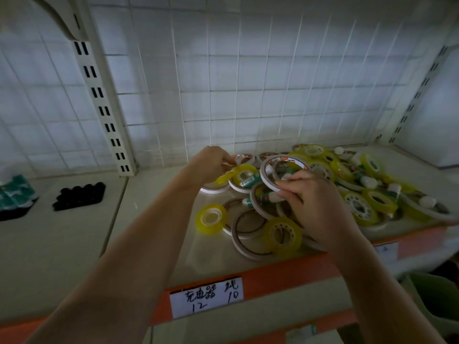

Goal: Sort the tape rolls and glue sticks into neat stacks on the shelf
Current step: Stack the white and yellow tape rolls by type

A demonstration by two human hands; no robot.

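On the cream metal shelf (154,219) with the orange front edge, a loose heap of tape rolls and glue sticks lies unsorted, spread from the centre to the right end.

Left hand (211,163): reaches over the near-left part of the heap, fingers curled and pinching the rim of a yellow translucent tape roll (242,175). That roll sits tilted on flat white tape rings (216,189), with a green-and-white glue stick (250,181) lying partly across it.

Right hand (315,207): grasps a large thin white tape ring (278,173) bearing an orange-printed inner label. The ring is held lifted and tilted above the heap, thumb and fingers clamped on its lower edge. A second glue stick with a red and green label (269,197) lies just below the fingers; whether the hand touches it cannot be told.

Near edge of the heap: a small yellow tape roll with a white core (211,218) stands apart at the left; several thin brown-lined white rings (248,232) overlap beside it; another yellow roll (283,235) leans on them under the right wrist.

Right portion: further yellow rolls (360,207) and white-capped glue sticks (367,181) are mixed together, touching and overlapping. No neat stack is formed.

Other items: a handwritten white paper label (206,296) is fixed to the orange edge. On the neighbouring shelf to the left sit a black studded tray (79,196) and green-wrapped packs (15,192). White wire grid (223,83) backs the shelf.
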